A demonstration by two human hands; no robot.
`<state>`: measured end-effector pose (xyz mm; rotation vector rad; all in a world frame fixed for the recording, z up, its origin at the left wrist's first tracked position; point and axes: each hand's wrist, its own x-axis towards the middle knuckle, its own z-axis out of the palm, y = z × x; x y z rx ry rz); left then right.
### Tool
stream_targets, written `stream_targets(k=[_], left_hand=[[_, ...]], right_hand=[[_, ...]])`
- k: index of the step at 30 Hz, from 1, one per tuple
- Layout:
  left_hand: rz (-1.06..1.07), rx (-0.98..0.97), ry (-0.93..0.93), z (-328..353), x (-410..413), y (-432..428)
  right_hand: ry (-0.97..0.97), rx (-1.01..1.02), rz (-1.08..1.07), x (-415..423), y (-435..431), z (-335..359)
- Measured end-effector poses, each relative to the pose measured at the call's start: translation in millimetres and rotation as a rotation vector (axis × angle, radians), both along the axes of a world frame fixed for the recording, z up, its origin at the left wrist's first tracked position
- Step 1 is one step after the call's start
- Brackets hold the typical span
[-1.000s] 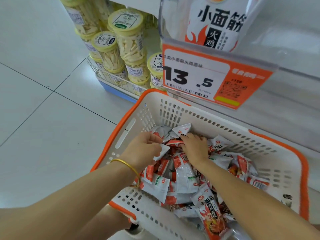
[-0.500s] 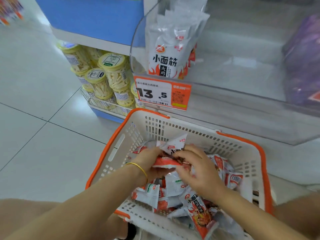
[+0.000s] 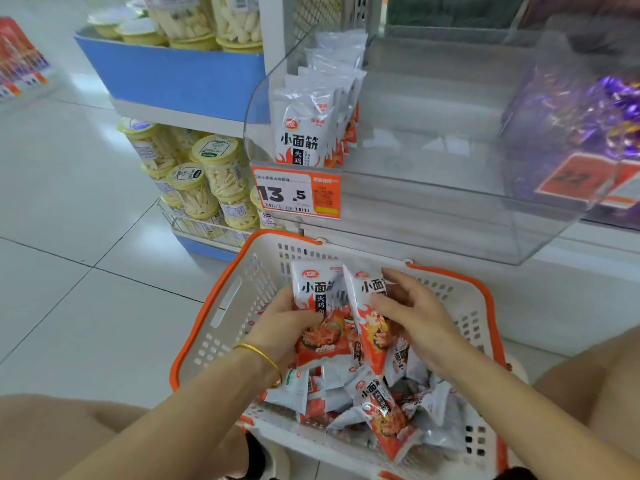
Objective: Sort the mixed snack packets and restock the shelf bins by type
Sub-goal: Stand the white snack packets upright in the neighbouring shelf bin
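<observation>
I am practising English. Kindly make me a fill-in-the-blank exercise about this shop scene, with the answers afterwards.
1. The left hand, holding the left packet, wears a thin ____ bangle.
2. The right hand holds the right packet over a white basket with an ____ rim.
3. The price tag on the clear bin reads 13.____.
Answers: gold; orange; 5

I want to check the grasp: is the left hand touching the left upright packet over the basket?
Touching. The head view shows the left hand with its thumb curled across the front of the left upright packet, holding it above the basket.
</observation>
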<state>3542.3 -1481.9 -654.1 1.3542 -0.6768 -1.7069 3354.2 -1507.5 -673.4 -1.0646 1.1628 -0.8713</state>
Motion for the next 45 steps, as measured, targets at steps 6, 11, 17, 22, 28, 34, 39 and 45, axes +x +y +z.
stream_targets(k=[6,11,17,22,28,34,39,45], left_hand=[[-0.14,0.022,0.241,11,-14,-3],[0.006,-0.071,0.13,3,-14,-8],[0.072,-0.174,0.178,10,-12,-13],[0.206,-0.157,0.2,15,-13,-10],[0.261,-0.226,0.115,25,-11,-13],[0.371,-0.351,0.023,34,-16,-9],[0.352,-0.571,-0.278,43,-14,-10],[0.173,-0.936,-0.442,107,-9,-41]], right_hand=[[0.396,-0.324,0.018,24,12,6],[0.401,-0.347,0.048,36,21,1],[0.254,-0.237,0.243,26,13,-3],[0.199,-0.315,0.28,28,16,10],[0.328,-0.454,0.196,23,16,21],[0.274,-0.389,0.273,25,19,27],[0.296,-0.28,0.407,24,13,49],[0.272,-0.52,0.265,33,-24,136]])
